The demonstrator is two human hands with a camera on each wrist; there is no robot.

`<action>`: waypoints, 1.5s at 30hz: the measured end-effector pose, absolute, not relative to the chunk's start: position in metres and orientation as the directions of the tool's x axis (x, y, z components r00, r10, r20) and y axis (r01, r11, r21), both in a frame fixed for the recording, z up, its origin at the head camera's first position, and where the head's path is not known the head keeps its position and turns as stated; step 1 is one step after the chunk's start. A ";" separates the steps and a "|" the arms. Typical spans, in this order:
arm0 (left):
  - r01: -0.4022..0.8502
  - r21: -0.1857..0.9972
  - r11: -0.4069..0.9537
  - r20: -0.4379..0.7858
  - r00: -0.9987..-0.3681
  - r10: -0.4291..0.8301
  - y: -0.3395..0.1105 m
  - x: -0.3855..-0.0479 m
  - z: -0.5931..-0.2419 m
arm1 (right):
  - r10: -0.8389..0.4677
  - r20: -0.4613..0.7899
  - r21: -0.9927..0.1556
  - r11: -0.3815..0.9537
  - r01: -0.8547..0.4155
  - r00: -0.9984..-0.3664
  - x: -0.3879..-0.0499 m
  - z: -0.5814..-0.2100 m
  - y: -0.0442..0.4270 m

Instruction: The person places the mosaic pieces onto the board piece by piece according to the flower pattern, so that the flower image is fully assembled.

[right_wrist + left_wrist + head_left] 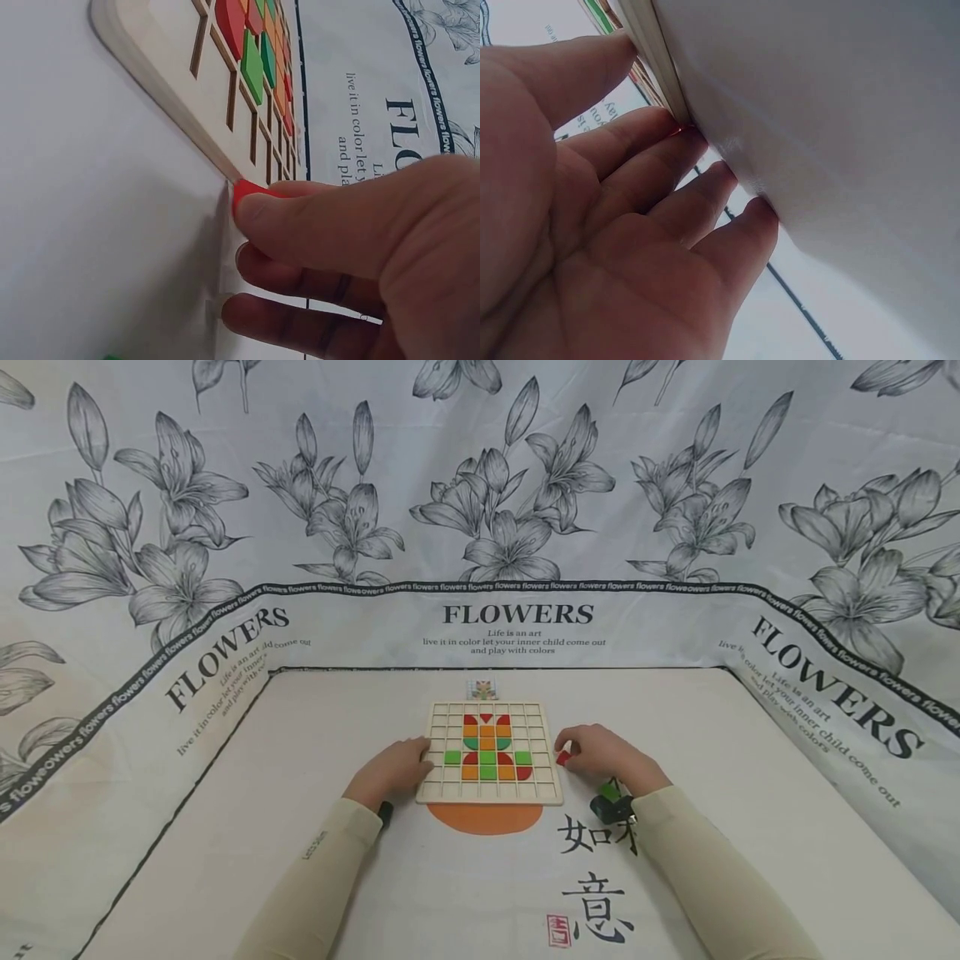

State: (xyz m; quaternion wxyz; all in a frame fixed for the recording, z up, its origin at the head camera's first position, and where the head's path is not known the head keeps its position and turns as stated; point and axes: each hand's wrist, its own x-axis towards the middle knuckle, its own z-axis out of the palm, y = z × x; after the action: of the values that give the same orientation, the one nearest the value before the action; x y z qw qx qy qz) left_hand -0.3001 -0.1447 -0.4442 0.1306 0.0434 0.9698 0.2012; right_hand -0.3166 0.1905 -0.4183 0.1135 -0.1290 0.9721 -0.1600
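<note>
A pale wooden grid board lies flat on the cloth, bearing red, orange, green and teal pieces set in a figure. At its left edge rests my left hand; in the left wrist view, that hand's extended fingers and thumb touch the board's side. Just off the board's right edge, my right hand pinches a small red tile between thumb and index finger. The tile's shape is partly hidden by the thumb. The other fingers are loosely bent near the cloth.
A small patterned card lies behind the board. Beside my right wrist is a green piece, partly covered by a dark wrist device. Flower-printed fabric walls enclose the back and sides.
</note>
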 end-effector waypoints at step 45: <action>0.061 0.406 0.912 -0.240 -0.956 0.171 -0.147 -0.299 -0.440 | -0.560 -0.029 -0.643 0.645 -0.413 -0.828 -0.323 -0.404 0.075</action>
State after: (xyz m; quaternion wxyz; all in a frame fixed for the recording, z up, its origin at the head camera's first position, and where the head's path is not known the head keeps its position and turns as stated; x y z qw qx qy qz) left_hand -0.2994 -0.1466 -0.4401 0.1362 0.0599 0.9682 0.2013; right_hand -0.3231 0.0748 -0.4042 0.1135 -0.2703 0.8998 -0.3232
